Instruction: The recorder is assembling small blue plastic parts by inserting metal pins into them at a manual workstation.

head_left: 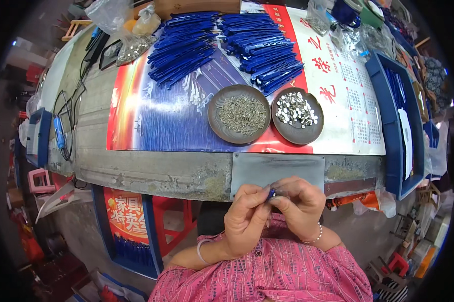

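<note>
My left hand (244, 216) and my right hand (300, 204) meet close in front of my chest, below the table's front edge. Their fingertips pinch a small blue piece (271, 193) between them; most of it is hidden by my fingers. Right above my hands a grey metal plate (277, 167) lies on the table edge. Farther back stand two round brown dishes: the left dish (215, 121) holds thin metal pins, the right dish (287, 135) holds small shiny round parts. Two heaps of long blue strips (184, 48) (267, 48) lie at the back.
A printed poster (156, 116) covers the tabletop. A blue tray (392, 131) stands at the right edge, clear plastic bags (131, 48) of small parts at the back left, cables and a blue box (38, 136) at the far left. Red stools (174, 221) sit under the table.
</note>
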The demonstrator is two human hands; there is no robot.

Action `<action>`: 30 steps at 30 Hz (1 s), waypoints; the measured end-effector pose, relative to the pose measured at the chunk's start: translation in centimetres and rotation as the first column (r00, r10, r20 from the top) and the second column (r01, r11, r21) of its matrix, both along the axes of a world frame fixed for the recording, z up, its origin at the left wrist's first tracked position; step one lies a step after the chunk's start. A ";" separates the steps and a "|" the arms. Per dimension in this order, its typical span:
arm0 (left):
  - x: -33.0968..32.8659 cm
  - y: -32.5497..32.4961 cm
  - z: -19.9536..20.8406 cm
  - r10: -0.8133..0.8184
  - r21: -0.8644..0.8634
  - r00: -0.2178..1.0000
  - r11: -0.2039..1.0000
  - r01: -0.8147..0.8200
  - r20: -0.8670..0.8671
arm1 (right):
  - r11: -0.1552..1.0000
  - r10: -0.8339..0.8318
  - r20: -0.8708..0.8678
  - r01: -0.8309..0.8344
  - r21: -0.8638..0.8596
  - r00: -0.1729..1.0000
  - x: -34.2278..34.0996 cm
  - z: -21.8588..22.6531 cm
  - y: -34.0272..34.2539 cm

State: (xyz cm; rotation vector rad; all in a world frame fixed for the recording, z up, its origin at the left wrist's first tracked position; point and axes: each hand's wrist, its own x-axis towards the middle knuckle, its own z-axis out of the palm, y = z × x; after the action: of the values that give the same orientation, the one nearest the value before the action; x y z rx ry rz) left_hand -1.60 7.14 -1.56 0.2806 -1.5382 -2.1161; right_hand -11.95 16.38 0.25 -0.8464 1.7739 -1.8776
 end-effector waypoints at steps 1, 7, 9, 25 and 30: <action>0.1 0.1 0.0 0.003 -0.023 1.000 1.000 -0.003 0.008 | 0.998 -0.065 -0.081 0.067 0.013 0.995 0.5 0.0 0.0; -0.2 0.6 0.3 0.039 -0.069 0.999 0.997 -0.038 0.006 | 0.988 -0.138 -0.348 0.155 0.023 0.927 0.5 0.5 -0.1; 0.1 0.8 0.5 0.039 -0.045 0.999 0.998 -0.039 0.002 | 0.987 -0.131 -0.402 0.155 0.030 0.906 0.4 0.5 -0.1; 0.4 0.5 0.3 -0.104 0.058 0.988 0.993 0.098 0.111 | 0.879 -0.395 -0.061 0.396 0.266 0.917 -2.2 -0.8 0.7; -0.6 1.1 -0.4 -0.101 0.293 0.992 0.953 0.073 0.081 | 0.995 -0.099 -0.337 0.083 -0.060 0.936 -0.5 0.3 0.5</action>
State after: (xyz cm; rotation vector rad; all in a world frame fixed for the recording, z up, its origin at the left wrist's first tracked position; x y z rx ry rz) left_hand -2.21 8.20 -2.00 0.4284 -1.3081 -2.4317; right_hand -12.42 16.91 0.51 -1.1846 2.0079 -1.9265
